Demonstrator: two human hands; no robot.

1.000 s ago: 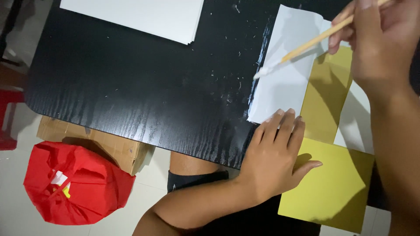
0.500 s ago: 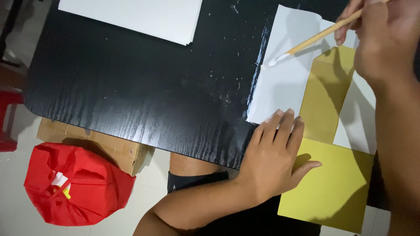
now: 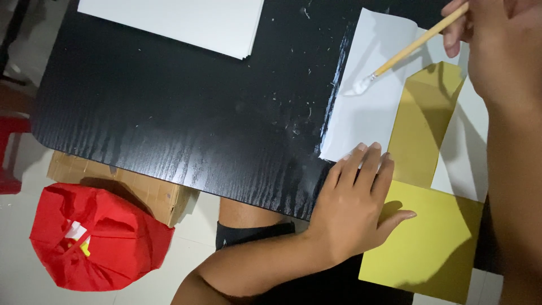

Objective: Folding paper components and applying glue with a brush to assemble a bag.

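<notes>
My left hand [image 3: 353,212] lies flat, fingers apart, pressing down the lower corner of a white paper sheet [image 3: 372,116] and the edge of a yellow paper [image 3: 432,243] on the black table [image 3: 186,113]. A folded yellow strip [image 3: 423,121] rises from the yellow paper across the white sheet. My right hand [image 3: 497,39] at the top right grips a wooden-handled brush [image 3: 415,44]. Its white, wet tip [image 3: 361,85] rests on the white sheet near its left edge.
A stack of white sheets [image 3: 180,20] lies at the table's far edge. Under the near edge stand a cardboard box [image 3: 118,189] and a red bag [image 3: 93,240] on the tiled floor. My knee [image 3: 248,217] shows below the table. A red stool [image 3: 8,152] sits at far left.
The brush tip has slid up and to the right along the white sheet's left edge. My left hand has stayed in place.
</notes>
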